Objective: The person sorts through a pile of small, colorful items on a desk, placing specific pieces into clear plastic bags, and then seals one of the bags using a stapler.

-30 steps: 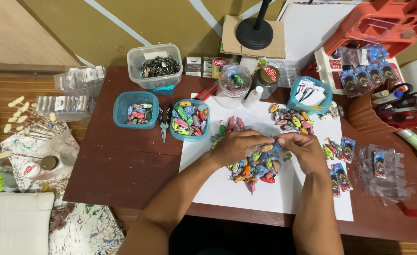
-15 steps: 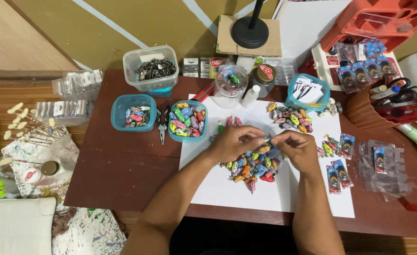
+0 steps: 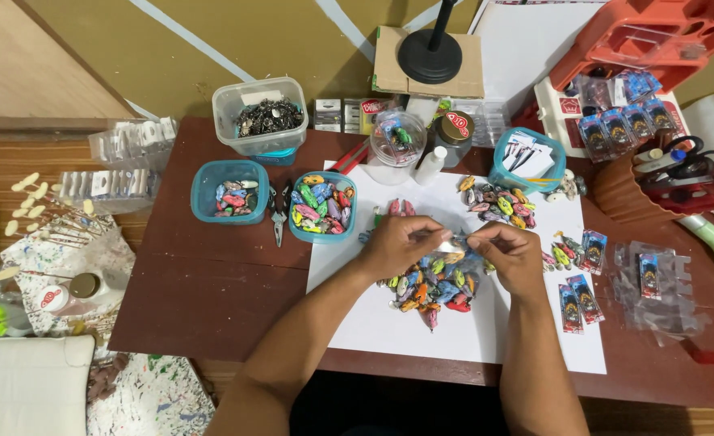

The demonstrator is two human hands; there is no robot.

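Pinching one small clear packet [image 3: 456, 242], long axis left-right, left hand [image 3: 397, 245] and right hand [image 3: 509, 250] above lure pile [image 3: 434, 284]; two teal tubs [image 3: 229, 191] left.

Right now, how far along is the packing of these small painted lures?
Done: a few sealed packets lie on the white sheet. In hand: the left hand and right hand pinch one small clear piece between them. Left: the loose pile beneath the hands and two teal tubs of lures.
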